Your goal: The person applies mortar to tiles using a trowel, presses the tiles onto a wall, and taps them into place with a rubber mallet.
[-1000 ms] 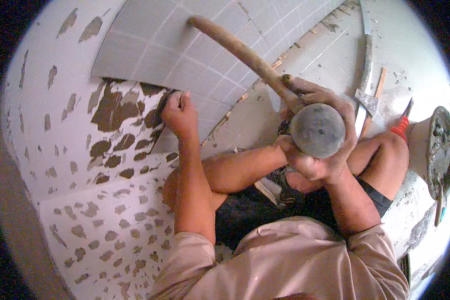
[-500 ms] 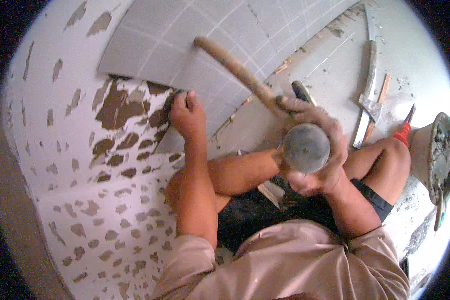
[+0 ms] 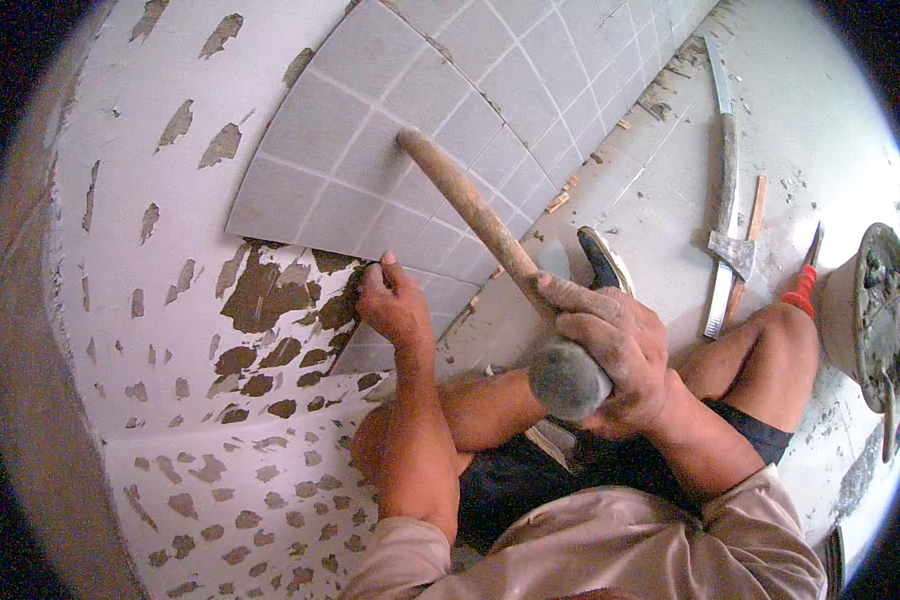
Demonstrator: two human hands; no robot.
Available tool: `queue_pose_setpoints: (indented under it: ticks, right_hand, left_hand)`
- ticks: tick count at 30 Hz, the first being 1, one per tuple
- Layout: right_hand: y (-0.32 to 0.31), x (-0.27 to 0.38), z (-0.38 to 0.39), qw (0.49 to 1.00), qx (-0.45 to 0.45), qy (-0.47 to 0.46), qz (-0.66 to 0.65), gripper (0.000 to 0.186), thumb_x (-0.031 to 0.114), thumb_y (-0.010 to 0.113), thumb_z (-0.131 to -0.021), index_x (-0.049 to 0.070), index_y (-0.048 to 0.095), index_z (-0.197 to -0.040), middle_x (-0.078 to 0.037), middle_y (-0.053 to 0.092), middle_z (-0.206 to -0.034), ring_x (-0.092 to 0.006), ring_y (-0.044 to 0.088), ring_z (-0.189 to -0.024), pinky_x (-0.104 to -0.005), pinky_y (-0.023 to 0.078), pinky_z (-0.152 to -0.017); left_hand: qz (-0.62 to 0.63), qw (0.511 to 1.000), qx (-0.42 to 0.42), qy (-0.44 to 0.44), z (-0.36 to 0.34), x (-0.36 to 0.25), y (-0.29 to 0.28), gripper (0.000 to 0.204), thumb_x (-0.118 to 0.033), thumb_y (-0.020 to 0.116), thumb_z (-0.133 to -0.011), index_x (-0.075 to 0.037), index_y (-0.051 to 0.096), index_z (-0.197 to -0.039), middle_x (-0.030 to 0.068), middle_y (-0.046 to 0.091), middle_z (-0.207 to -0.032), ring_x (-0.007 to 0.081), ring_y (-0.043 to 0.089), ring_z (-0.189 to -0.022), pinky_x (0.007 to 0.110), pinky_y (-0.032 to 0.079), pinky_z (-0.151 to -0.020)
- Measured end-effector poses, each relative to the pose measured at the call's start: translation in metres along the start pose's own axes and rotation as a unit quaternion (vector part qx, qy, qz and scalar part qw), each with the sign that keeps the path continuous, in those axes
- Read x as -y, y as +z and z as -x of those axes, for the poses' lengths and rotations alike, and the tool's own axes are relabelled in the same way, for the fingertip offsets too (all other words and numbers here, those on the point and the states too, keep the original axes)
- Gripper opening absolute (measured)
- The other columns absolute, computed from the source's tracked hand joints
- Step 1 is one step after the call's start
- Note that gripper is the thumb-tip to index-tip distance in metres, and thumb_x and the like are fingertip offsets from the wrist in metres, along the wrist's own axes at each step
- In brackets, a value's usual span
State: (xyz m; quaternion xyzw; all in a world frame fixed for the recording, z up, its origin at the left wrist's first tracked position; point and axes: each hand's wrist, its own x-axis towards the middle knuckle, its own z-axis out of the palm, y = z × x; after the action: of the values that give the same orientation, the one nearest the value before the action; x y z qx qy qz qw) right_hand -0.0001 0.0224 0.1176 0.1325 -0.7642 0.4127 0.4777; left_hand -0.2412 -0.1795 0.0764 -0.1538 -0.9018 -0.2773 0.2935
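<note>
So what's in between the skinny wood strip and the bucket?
A pointed tool with a red handle is between the wood strip and the bucket, beside the bent knee. The head view shows it.

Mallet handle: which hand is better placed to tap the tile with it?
Probably the right hand: it grips the mallet, whose wooden handle points over the tile. The left hand is at the tile's lower edge, away from the mallet.

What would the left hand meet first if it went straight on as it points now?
Probably the lower edge of the grey grid-patterned wall tile, though whether the left hand touches it is unclear.
</note>
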Motion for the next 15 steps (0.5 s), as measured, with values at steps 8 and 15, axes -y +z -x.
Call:
queue_pose_setpoints:
  ticks: [8, 15]
  right_hand:
    - [-0.005, 0.003, -0.011, 0.999, -0.001, -0.006, -0.054, 0.054, 0.026, 0.077, -0.078, -0.005, 0.053, -0.114, -0.035, 0.062, -0.117, -0.0419, 0.069, -0.098, -0.0453, 0.057, -0.082]
    - [0.0, 0.002, -0.008, 0.961, -0.194, 0.096, -0.173, 0.063, 0.02, 0.08, -0.075, -0.006, 0.045, -0.121, -0.033, 0.059, -0.123, -0.037, 0.066, -0.102, -0.0438, 0.056, -0.088]
  left_hand:
    - [-0.056, 0.998, -0.014, 0.021, -0.004, -0.003, -0.004, 0.049, -0.036, 0.053, -0.1, 0.005, 0.064, -0.075, 0.0274, 0.063, -0.068, 0.0457, 0.061, -0.062, 0.052, 0.046, -0.058]
    - [-0.037, 0.999, 0.012, -0.001, -0.01, -0.012, -0.009, 0.054, -0.04, 0.05, -0.102, 0.007, 0.07, -0.085, 0.0286, 0.065, -0.073, 0.0467, 0.063, -0.067, 0.051, 0.047, -0.06]
